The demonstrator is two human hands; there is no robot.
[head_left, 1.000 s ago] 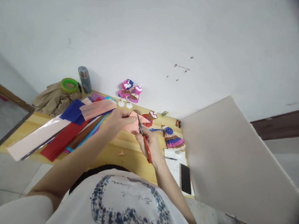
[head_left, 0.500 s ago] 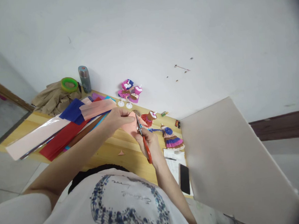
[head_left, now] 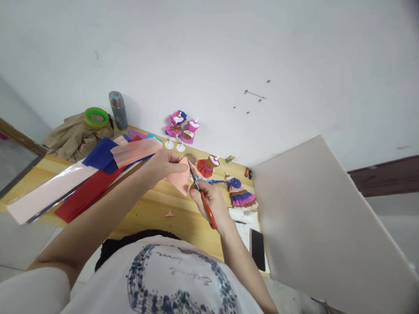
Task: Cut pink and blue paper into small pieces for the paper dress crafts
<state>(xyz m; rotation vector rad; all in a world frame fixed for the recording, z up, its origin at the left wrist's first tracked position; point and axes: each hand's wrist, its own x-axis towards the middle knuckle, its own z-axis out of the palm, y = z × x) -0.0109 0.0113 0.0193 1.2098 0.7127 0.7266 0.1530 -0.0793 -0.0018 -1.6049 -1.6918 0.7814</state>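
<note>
The scissors (head_left: 209, 211) point between 11 and 12 o'clock, 12 being the top of the view; their long axis runs from the blade tips down to the orange handles, near 5 o'clock. The handles sit within the right hand (head_left: 216, 203), whose grip is clamped on them; the blades reach out beyond the thumb, upward. Whether the blades meet cannot be told.

The paper (head_left: 180, 180), peach, is raised over the surface (head_left: 201, 241), its clearest corner aimed at 6 o'clock. Fingers and blades cover parts, so its long axis is uncertain. The left hand (head_left: 165, 164) is clamped on its upper edge, thumb against forefinger; most of the sheet hangs at 4 to 5 o'clock from that grip and between 10 and 11 from the right one. The blades lie across it, a narrow strip showing on their 3 o'clock side.

From the paper, a scrap (head_left: 169, 214) lies at 7 o'clock, the red dress (head_left: 205, 167) stands between 2 and 3, and the phone (head_left: 257, 249) lies between 4 and 5.
</note>
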